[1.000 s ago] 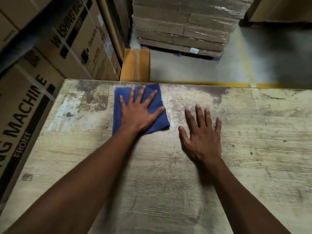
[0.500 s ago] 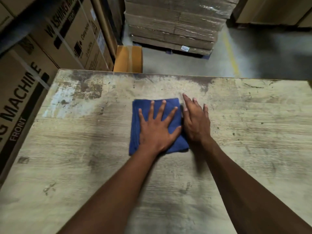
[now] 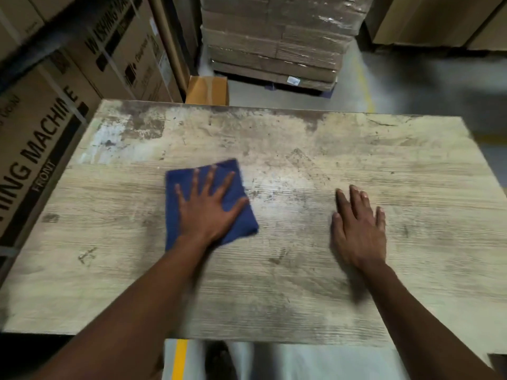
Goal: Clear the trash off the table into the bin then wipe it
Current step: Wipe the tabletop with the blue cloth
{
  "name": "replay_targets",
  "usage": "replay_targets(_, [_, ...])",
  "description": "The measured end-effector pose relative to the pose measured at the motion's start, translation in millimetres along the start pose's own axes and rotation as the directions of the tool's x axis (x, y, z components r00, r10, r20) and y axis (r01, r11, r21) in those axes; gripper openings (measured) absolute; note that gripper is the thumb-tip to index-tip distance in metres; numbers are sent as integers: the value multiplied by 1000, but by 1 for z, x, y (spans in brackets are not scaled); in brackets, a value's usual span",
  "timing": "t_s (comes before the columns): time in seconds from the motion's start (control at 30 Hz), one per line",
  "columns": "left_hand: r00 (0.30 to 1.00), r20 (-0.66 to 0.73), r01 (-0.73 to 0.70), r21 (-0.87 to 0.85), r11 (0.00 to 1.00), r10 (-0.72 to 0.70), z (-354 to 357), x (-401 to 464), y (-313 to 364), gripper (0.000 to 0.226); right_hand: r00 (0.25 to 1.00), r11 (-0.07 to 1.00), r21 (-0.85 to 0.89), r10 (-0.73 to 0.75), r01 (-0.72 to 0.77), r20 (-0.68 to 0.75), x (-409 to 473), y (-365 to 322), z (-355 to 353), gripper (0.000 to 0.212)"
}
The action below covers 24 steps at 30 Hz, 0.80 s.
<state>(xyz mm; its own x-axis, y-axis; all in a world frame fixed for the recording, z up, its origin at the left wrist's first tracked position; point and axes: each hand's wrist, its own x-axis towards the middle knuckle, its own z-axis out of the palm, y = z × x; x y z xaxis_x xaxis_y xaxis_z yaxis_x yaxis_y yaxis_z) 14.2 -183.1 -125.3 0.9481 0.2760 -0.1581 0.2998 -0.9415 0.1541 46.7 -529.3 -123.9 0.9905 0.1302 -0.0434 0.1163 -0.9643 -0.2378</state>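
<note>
A folded blue cloth lies on the worn wooden table, left of centre. My left hand presses flat on the cloth with its fingers spread. My right hand rests flat on the bare tabletop, well to the right of the cloth, fingers straight. No trash shows on the table and no bin that I can make out is in view.
Large washing machine cartons stand tight against the table's left edge. A small yellow-brown box sits on the floor behind the far edge. A wrapped pallet of cardboard boxes stands beyond. Yellow floor lines run at right.
The cloth under my left hand slid from the far left corner toward the middle and nearer to me. My right hand came against the cloth, then moved away to the right.
</note>
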Motion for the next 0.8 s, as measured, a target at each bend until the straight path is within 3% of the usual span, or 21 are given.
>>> replay_targets(0.1, [972, 14, 235, -72, 969, -235, -8, 13, -5, 89, 1000, 999, -35, 19, -20, -19, -18, 2, 1, 66])
replay_targets(0.2, [963, -14, 267, -107, 958, -270, -4, 20, 38, 89, 999, 999, -30, 23, -24, -28, -21, -1, 3, 63])
replay_targets(0.3, [1000, 16, 1, -67, 998, 0, 10, 11, 106, 85, 999, 999, -48, 23, -25, -29, -16, 1, 7, 62])
replay_targets(0.4, [965, 52, -258, -16, 966, 258, 28, -22, 155, 83, 999, 998, -48, 34, -36, -40, -16, 4, 8, 64])
replay_targets(0.53, [915, 48, -404, 48, 914, 401, 35, -62, 136, 81, 1000, 998, -52, 27, -28, -7, -19, 6, 5, 65])
replay_targets(0.63, [955, 41, -296, 45, 954, 294, 29, -76, 85, 82, 999, 998, -63, 25, -24, 23, -25, 4, 1, 65])
replay_targets(0.7, [993, 23, -112, 21, 993, 112, 21, -75, 48, 86, 999, 997, -72, 5, -2, 34, -33, 2, 2, 68])
replay_targets(0.8, [986, 23, 164, -49, 985, -163, 8, -69, 11, 88, 999, 997, -77, -21, 23, 27, -50, 1, 5, 70])
